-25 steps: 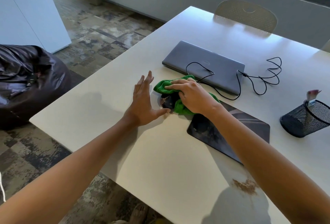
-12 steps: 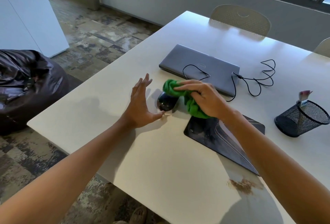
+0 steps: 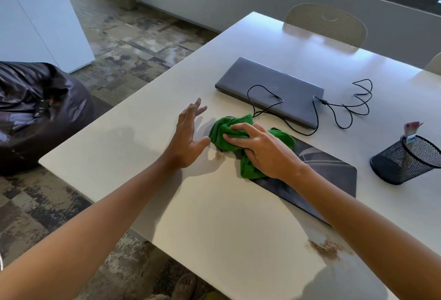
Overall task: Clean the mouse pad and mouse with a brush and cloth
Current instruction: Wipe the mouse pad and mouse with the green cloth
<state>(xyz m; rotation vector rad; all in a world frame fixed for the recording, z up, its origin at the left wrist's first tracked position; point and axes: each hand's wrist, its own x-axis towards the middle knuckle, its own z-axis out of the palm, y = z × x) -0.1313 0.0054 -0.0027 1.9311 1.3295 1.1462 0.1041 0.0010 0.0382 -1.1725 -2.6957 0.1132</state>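
Cloth (image 3: pixel 229 137), a green, nubby terry bunch, is clenched in the right hand's (image 3: pixel 265 150) grip and pressed down at the left end of the mouse pad (image 3: pixel 334 170). It covers the mouse almost wholly. The left hand (image 3: pixel 188 139) is released, fingers spread, thumb tip by the cloth. The pad is flat, dark and matte on the smooth white tabletop (image 3: pixel 214 228). Behind lie a closed grey laptop (image 3: pixel 269 87), a looping black cable (image 3: pixel 346 111), and a black mesh cup (image 3: pixel 403 163).

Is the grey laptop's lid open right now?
No, the grey laptop lies shut flat on the white table, with a black cable looped across its lid.
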